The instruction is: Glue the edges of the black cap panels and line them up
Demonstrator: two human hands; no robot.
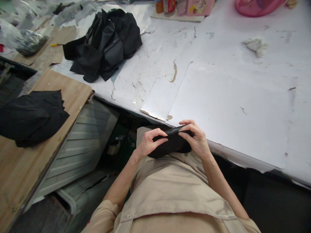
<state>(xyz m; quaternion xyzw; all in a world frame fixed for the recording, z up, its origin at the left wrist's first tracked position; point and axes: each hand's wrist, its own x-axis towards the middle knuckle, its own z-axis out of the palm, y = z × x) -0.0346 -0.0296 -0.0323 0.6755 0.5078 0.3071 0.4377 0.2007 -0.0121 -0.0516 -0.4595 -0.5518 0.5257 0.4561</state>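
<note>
Black fabric point(169, 145) is pinched in the left fingers point(158, 132) and right fingers point(187, 127), which partly hide it.

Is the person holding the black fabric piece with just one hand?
No, the left hand and right hand both pinch the black fabric piece between thumb and fingers, above the beige apron.
</note>
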